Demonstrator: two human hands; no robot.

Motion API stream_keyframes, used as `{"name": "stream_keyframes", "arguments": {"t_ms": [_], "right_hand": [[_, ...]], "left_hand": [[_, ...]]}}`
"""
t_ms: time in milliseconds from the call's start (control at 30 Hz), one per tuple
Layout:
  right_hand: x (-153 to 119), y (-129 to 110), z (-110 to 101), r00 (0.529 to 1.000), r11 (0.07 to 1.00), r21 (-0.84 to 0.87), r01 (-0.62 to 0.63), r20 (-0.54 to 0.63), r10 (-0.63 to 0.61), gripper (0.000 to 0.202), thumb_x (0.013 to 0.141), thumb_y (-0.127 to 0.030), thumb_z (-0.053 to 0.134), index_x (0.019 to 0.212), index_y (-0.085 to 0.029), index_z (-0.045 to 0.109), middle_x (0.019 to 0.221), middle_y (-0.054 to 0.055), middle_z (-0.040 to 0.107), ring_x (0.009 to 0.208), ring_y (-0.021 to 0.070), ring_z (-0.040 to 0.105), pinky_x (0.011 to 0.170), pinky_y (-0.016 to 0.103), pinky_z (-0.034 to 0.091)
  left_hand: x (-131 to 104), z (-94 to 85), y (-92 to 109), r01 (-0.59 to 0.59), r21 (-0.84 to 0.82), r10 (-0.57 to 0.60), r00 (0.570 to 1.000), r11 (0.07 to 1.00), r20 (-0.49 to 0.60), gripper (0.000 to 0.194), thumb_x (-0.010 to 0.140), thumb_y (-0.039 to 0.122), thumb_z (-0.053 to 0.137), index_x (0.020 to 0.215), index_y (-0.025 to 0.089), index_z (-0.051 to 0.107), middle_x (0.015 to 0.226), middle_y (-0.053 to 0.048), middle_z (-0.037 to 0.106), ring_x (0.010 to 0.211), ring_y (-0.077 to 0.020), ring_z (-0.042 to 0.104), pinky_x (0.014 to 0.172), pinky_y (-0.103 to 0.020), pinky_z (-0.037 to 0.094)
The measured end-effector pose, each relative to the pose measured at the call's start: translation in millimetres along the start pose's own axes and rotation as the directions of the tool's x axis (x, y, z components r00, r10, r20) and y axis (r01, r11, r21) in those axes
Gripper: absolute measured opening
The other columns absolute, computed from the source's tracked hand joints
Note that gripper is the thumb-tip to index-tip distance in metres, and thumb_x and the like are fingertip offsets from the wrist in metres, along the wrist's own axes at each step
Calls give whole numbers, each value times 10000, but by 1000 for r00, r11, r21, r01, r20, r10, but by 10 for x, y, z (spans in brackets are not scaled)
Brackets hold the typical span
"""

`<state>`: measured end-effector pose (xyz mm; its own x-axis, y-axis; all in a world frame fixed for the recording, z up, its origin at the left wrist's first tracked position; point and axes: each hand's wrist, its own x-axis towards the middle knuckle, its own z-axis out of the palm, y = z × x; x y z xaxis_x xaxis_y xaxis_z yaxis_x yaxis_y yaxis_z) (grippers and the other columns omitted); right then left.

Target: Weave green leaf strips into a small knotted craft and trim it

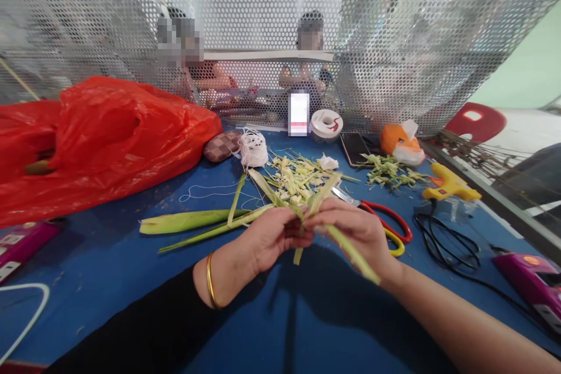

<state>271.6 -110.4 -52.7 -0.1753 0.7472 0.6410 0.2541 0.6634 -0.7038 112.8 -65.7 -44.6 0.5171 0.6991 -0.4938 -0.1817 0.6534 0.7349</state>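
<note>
Pale green leaf strips (353, 250) are pinched between both hands at the centre. My left hand (277, 234), with a gold bangle at its wrist, has its fingers closed round the folded part of the strips. Close beside it, my right hand (350, 225) grips the same strips, one of which runs down across that hand. Long green stalks (193, 221) lie to the left of my left hand. Behind the hands is a pile of cut leaf pieces (293, 175). Scissors (394, 218) with red and yellow handles lie just beyond my right hand.
A red plastic bag (131, 140) fills the left. White string (253, 149), a ribbon spool (326, 124), a lit phone (298, 114) and a dark phone (356, 149) stand or lie at the back. A yellow glue gun (451, 184) with black cable is at right.
</note>
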Motion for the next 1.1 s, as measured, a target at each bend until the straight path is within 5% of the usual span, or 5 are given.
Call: {"name": "stream_keyframes", "arguments": {"t_ms": [200, 500, 733, 833, 1100], "right_hand": [[-27, 28, 149, 865, 871, 307, -383, -213, 455, 155, 848, -206, 643, 882, -224, 793, 853, 57, 773, 847, 232, 710, 816, 414, 575], [-39, 29, 9, 952, 853, -425, -303, -164, 257, 220, 867, -262, 596, 958, -233, 794, 846, 92, 742, 760, 241, 672, 682, 384, 543], [34, -54, 40, 848, 859, 44, -511, -140, 511, 412, 898, -338, 574, 520, -208, 675, 472, 24, 627, 767, 236, 708, 556, 290, 526], [34, -63, 61, 865, 875, 155, -459, -147, 480, 288, 869, -310, 613, 623, -206, 721, 651, 35, 717, 809, 211, 704, 670, 317, 557], [-41, 22, 138, 901, 938, -78, -338, -314, 299, 42, 762, -206, 732, 751, -211, 691, 775, 14, 670, 741, 168, 617, 683, 309, 521]], "left_hand": [[-39, 71, 31, -134, -24, 129, 980, 991, -150, 156, 861, 159, 602, 781, 94, 720, 663, -64, 691, 578, -125, 643, 581, -238, 548], [-24, 100, -42, -207, 186, 247, 943, 960, -221, 127, 824, 197, 649, 790, 110, 736, 638, -61, 702, 545, -122, 641, 549, -226, 519], [-30, 106, -12, -275, 289, 350, 903, 917, -251, 148, 820, 240, 640, 851, 141, 745, 633, -32, 675, 531, -127, 613, 465, -216, 486], [-32, 107, 6, -272, 273, 344, 901, 923, -265, 161, 819, 260, 650, 847, 129, 739, 609, -30, 648, 509, -120, 588, 417, -200, 455], [-50, 126, -44, -277, 254, 331, 922, 927, -202, 169, 780, 298, 699, 778, 131, 724, 605, -20, 623, 501, -110, 574, 397, -186, 450]]}}
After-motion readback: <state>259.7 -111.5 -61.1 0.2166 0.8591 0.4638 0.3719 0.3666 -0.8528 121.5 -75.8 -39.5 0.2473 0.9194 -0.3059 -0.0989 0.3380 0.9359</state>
